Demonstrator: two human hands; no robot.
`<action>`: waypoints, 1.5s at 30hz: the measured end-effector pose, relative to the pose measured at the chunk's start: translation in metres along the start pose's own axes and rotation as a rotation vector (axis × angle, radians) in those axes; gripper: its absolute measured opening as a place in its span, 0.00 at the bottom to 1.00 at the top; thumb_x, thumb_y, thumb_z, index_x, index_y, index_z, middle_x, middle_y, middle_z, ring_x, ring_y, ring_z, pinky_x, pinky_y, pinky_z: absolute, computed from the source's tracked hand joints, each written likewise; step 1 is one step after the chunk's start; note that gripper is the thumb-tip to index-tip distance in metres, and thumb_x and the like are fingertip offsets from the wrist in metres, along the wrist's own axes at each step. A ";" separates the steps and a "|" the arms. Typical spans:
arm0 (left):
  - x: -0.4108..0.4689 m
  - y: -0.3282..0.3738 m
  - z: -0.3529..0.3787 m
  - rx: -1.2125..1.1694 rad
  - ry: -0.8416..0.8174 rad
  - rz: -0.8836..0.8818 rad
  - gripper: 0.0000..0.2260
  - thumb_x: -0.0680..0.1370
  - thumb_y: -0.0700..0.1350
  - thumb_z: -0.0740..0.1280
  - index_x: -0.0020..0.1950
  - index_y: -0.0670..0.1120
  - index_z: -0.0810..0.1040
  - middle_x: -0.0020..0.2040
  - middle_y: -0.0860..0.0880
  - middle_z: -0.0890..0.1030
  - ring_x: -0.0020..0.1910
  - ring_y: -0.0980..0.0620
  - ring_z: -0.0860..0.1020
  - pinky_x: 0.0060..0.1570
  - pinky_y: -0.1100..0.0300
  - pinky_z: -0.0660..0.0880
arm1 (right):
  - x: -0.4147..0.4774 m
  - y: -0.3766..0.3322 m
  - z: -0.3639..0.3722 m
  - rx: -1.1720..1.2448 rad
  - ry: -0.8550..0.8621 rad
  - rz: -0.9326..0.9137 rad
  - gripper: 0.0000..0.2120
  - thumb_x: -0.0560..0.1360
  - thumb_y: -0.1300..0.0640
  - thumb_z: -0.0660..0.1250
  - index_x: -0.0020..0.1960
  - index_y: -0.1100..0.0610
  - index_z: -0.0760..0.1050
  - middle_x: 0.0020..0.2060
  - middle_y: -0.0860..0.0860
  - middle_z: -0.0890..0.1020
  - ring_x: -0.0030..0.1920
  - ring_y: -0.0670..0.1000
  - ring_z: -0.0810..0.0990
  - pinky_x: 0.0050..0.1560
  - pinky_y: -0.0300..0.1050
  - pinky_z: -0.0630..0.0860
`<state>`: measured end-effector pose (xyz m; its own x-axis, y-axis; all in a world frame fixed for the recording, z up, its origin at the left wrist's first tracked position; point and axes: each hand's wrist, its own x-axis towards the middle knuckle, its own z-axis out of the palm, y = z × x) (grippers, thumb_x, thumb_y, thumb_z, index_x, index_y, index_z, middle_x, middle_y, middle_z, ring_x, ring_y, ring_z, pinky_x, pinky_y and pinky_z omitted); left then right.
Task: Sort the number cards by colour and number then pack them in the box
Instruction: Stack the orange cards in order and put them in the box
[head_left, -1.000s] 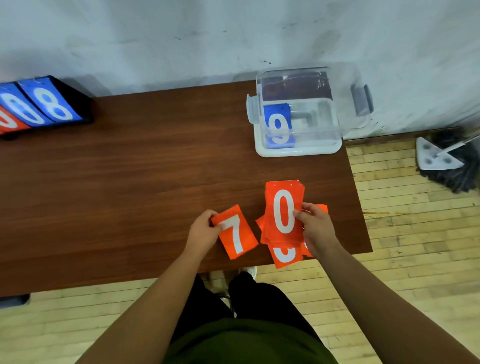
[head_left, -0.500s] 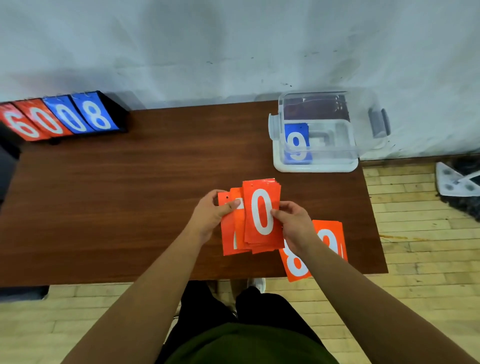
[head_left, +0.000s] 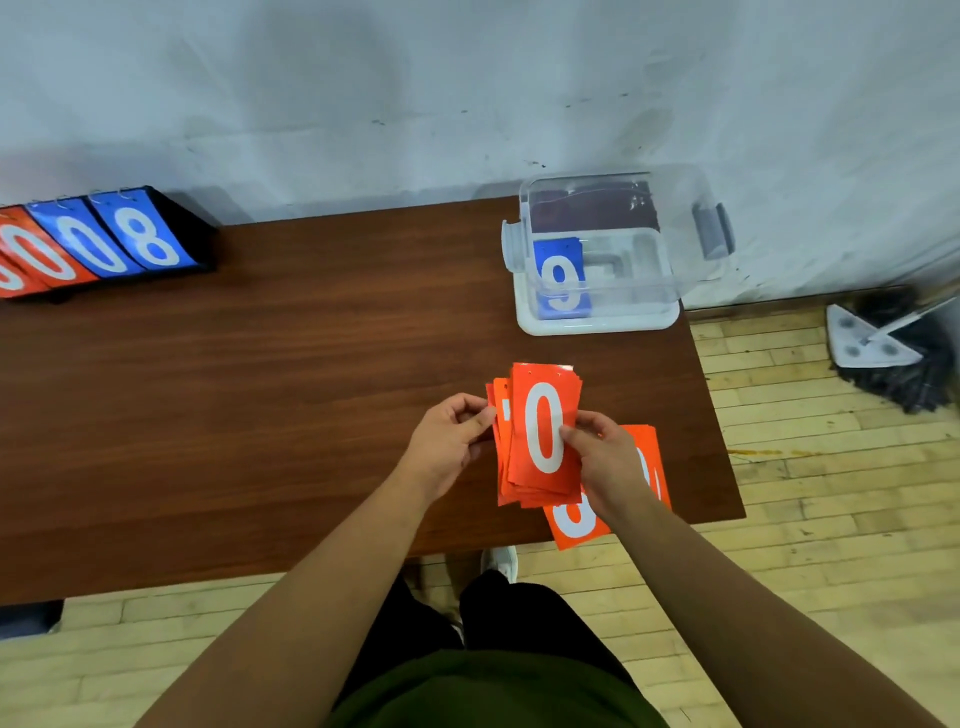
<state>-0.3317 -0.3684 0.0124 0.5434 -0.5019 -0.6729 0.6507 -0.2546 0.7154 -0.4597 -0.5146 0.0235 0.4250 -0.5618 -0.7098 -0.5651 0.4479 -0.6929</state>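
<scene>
Where the stack of orange cards (head_left: 540, 436) is fanned between both hands, only its top card can be read in full: a white "0". How many cards lie beneath cannot be counted; just their offset left edges show, one bearing a sliver of a white digit. The left hand (head_left: 449, 441) pinches the stack's left edge between thumb and fingers, and the right hand (head_left: 605, 457) grips its right side with the thumb laid across the "0". Two more orange cards (head_left: 576, 522) lie flat on the desk (head_left: 260, 415) under the right hand and wrist, overhanging the near edge; the hand covers most of their numerals, so only white curves are visible and the digits cannot be told for certain. At the far right corner of the desk stands one clear plastic box (head_left: 602, 260), lidless, with one blue card (head_left: 561, 280) marked "9" upright inside against its left wall. A flip scoreboard (head_left: 98, 239) sits at the far left, cut off by the frame edge; its visible panels read "0" on orange, then "0" and "8" on blue. One mop head (head_left: 883, 348) lies on the wooden floor to the right, partly out of frame.
</scene>
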 end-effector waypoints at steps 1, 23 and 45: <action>0.002 -0.002 0.004 -0.009 -0.009 -0.010 0.04 0.80 0.40 0.66 0.52 0.42 0.80 0.51 0.41 0.84 0.53 0.44 0.83 0.57 0.47 0.79 | -0.001 0.001 -0.004 -0.005 -0.010 0.004 0.15 0.77 0.53 0.68 0.63 0.53 0.75 0.57 0.50 0.82 0.56 0.54 0.81 0.59 0.58 0.78; 0.036 -0.058 0.039 1.397 0.112 0.264 0.17 0.75 0.53 0.72 0.59 0.47 0.76 0.59 0.46 0.75 0.59 0.47 0.73 0.56 0.55 0.72 | 0.018 0.003 -0.088 -0.016 0.204 0.012 0.13 0.77 0.52 0.69 0.60 0.54 0.78 0.52 0.51 0.84 0.49 0.53 0.84 0.53 0.55 0.81; 0.051 -0.041 -0.012 0.790 0.130 0.136 0.08 0.76 0.38 0.69 0.53 0.47 0.75 0.50 0.48 0.81 0.52 0.47 0.78 0.50 0.56 0.72 | 0.034 0.015 -0.092 0.128 0.136 0.119 0.12 0.76 0.54 0.71 0.58 0.53 0.78 0.51 0.51 0.85 0.49 0.55 0.85 0.53 0.60 0.81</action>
<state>-0.3241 -0.3733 -0.0541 0.6798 -0.4830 -0.5519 0.0341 -0.7309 0.6816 -0.5189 -0.5910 0.0001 0.2563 -0.5847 -0.7697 -0.5073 0.5964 -0.6220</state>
